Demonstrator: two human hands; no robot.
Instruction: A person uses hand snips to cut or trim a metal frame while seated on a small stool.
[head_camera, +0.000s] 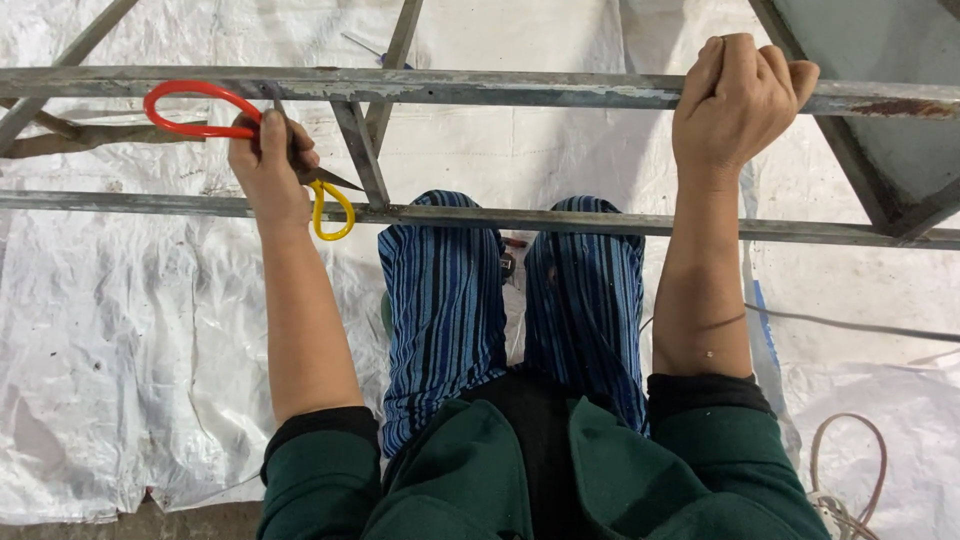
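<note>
On the upper steel bar (500, 88), my right hand (738, 105) is clamped tight; just below it my left hand (268, 165) grips scissors (300, 175) w/ red & yellow loops. Light, stiff, blades sharp — prob best held by handles.

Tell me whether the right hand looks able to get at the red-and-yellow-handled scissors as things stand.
Probably yes, but not at once: the right hand is closed round the upper grey metal bar, while the red-and-yellow-handled scissors sit in the left hand. Nothing blocks the space between them.
</note>
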